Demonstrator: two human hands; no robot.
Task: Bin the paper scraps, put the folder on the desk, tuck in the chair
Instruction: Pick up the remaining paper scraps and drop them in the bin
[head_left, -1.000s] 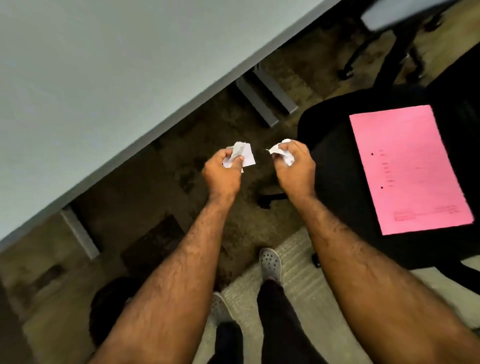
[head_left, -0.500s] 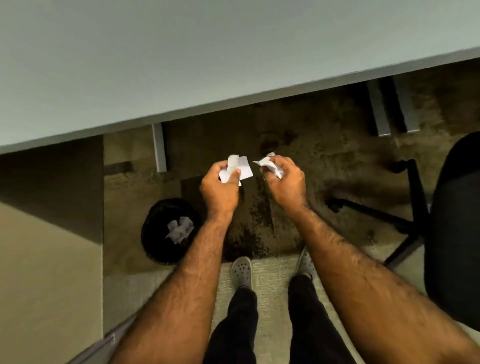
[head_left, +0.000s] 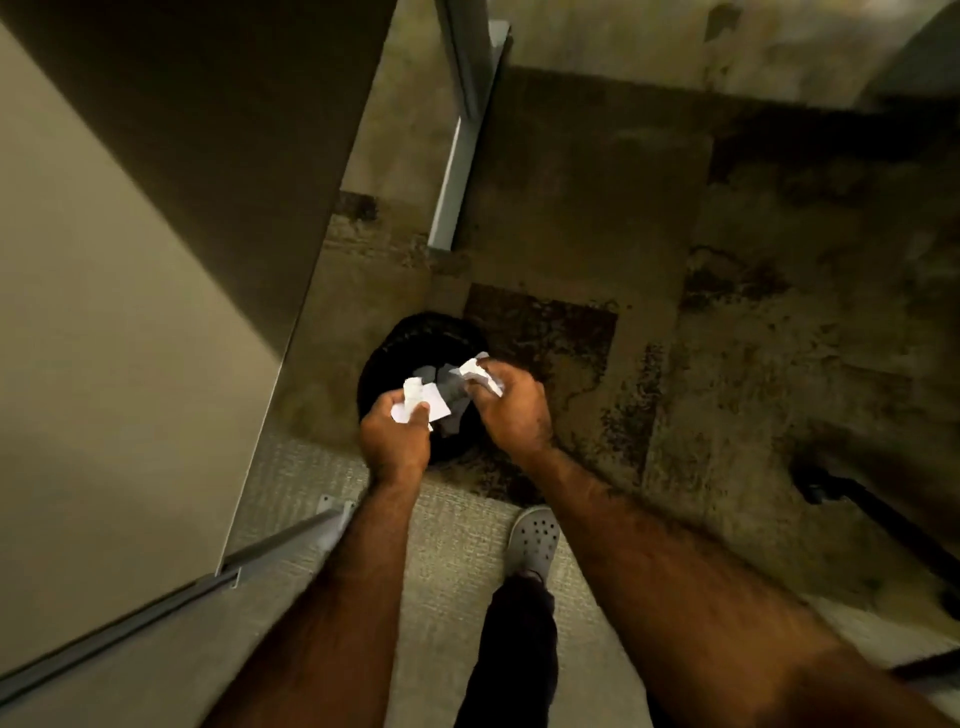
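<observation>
My left hand (head_left: 397, 441) is shut on white paper scraps (head_left: 423, 402). A second crumpled white scrap (head_left: 480, 374) is gripped in my right hand (head_left: 514, 410). Both hands hover directly above a round black bin (head_left: 415, 338) that stands on the dark carpet under the desk. Some pale paper lies inside the bin between my hands. The desk (head_left: 104, 312) fills the left side of the view. The pink folder is out of view, and of the chair only a black base leg (head_left: 872, 509) shows at the right.
A grey metal desk leg (head_left: 457, 171) stands just beyond the bin, and a grey desk foot bar (head_left: 208, 582) runs along the floor at lower left. My shoe (head_left: 535, 540) rests on a light mat (head_left: 452, 571) before the stained carpet.
The view has swung left and my hands, still holding the scraps, have moved from beside the bin to directly over its opening. The chair seat has left the view.
</observation>
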